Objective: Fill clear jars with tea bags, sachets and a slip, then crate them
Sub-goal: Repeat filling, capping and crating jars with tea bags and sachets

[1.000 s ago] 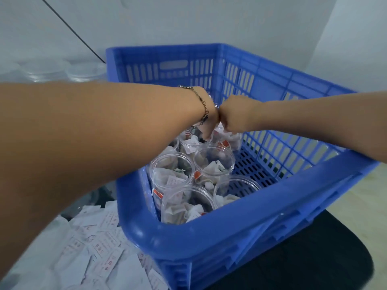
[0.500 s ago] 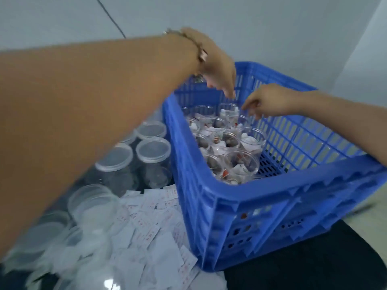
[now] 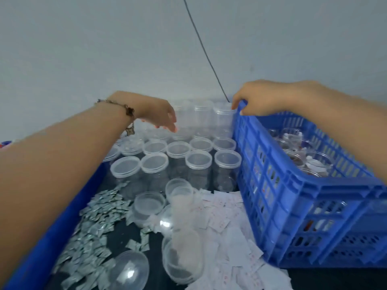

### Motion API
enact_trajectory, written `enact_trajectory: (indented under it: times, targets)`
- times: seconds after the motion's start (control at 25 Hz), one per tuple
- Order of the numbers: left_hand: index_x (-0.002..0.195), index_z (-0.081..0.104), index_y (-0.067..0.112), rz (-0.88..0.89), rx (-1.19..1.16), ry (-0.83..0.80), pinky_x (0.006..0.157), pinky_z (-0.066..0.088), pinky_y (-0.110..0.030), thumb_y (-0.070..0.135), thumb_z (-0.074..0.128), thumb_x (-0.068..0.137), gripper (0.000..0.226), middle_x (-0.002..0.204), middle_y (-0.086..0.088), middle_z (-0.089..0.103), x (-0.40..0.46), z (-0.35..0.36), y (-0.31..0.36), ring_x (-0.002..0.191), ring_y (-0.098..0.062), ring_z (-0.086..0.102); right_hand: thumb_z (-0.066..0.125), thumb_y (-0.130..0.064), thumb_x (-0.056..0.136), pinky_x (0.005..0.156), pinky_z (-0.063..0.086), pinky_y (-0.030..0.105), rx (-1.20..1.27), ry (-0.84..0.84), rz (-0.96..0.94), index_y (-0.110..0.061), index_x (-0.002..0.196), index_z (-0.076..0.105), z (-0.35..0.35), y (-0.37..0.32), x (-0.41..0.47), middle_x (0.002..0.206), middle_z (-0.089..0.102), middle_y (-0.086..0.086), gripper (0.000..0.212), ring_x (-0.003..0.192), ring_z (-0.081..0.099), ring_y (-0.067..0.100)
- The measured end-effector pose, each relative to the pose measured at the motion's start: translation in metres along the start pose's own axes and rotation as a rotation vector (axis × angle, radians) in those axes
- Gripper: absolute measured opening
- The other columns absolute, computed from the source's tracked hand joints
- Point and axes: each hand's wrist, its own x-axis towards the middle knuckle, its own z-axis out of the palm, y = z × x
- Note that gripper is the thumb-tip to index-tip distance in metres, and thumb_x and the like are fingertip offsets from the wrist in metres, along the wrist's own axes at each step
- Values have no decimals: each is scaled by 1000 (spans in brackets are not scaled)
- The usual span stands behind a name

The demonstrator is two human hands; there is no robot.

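The right hand [image 3: 261,100] curls its fingers [image 3: 244,108] over the near corner rim of the blue crate [image 3: 282,185], I think to keep it steady, while filled jars [image 3: 314,162] sit inside, below and to the right of those fingers. The left hand [image 3: 161,115] hangs with loose, spread fingers holding nothing, just above the empty lidded jars [image 3: 198,162], likely to pick one (they are clear, round, smooth plastic). Nearer than both hands, shiny crinkly sachets [image 3: 98,206] and flat paper slips [image 3: 226,216] lie on the dark worktop [image 3: 125,233].
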Motion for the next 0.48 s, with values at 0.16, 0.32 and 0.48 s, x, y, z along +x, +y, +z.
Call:
enact_trajectory:
  times: [0.16, 0.32, 0.48]
  targets:
    - [132, 55, 18, 34, -142, 59, 103, 34, -30, 37, 59, 92, 45, 134, -2, 56, 8, 43, -34, 122, -22, 51, 57, -18, 88, 92, 39, 28, -61, -149, 12, -24, 127, 57, 17, -56, 39, 134, 51, 6, 39, 120, 47, 27]
    - [135, 51, 14, 4, -301, 113, 103, 33, -30, 34, 60, 92, 48, 139, -6, 51, 44, 72, -64, 127, -23, 46, 52, -15, 91, 85, 45, 29, -5, -226, 223, -10, 122, 58, 42, -78, 81, 125, 58, 8, 33, 103, 56, 26]
    - [141, 42, 9, -63, -613, 160, 101, 34, -29, 30, 65, 90, 59, 143, -10, 46, 97, 101, -68, 130, -25, 44, 55, -12, 91, 80, 50, 34, 687, -160, 526, -1, 120, 51, 90, -92, 128, 110, 54, 16, 32, 89, 54, 27]
